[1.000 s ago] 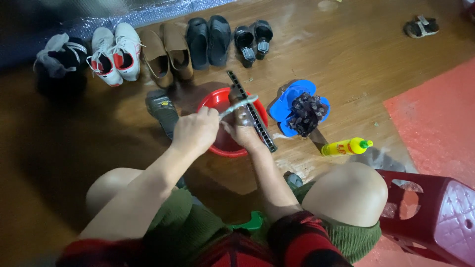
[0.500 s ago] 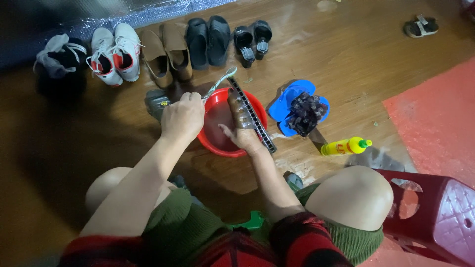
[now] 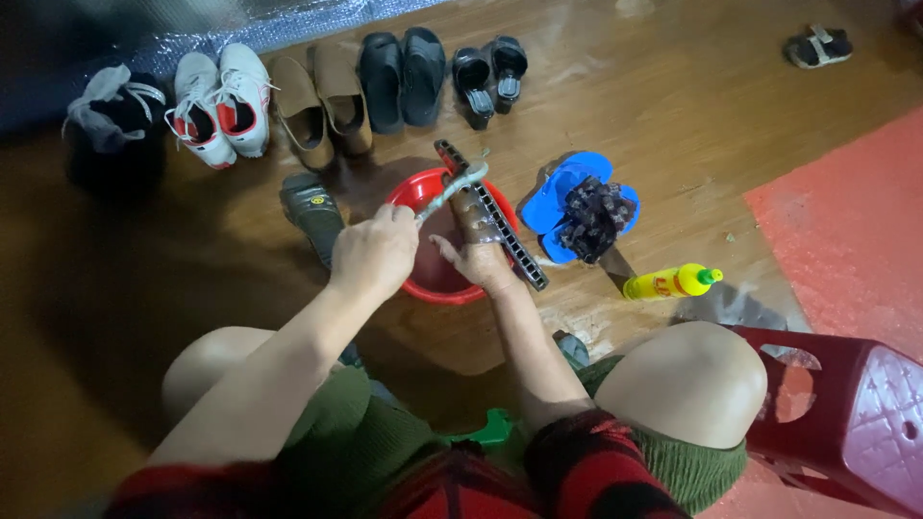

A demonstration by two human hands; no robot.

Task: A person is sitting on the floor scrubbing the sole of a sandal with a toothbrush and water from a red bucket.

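Observation:
My left hand (image 3: 375,252) grips the handle of a small brush (image 3: 452,185) whose head rests on a brown sandal (image 3: 490,223). My right hand (image 3: 476,258) holds that sandal from below, tilted over a red basin (image 3: 411,192) on the wooden floor. The sandal's ridged dark sole edge faces right. I sit with both bare knees in view, the basin just in front of them.
A row of shoes lines the far side: dark bundle (image 3: 111,130), white sneakers (image 3: 219,106), brown shoes (image 3: 322,101), black slippers (image 3: 404,72), small black sandals (image 3: 490,69). A dark shoe (image 3: 312,210), blue flip-flops (image 3: 567,197) under a dark scrubber (image 3: 596,216), a yellow bottle (image 3: 668,283), a red stool (image 3: 846,413), a stray sandal (image 3: 817,45).
My left hand first drew the brush back toward the left, then pushed it forward to the sandal's far end. The right hand kept the sandal over the basin.

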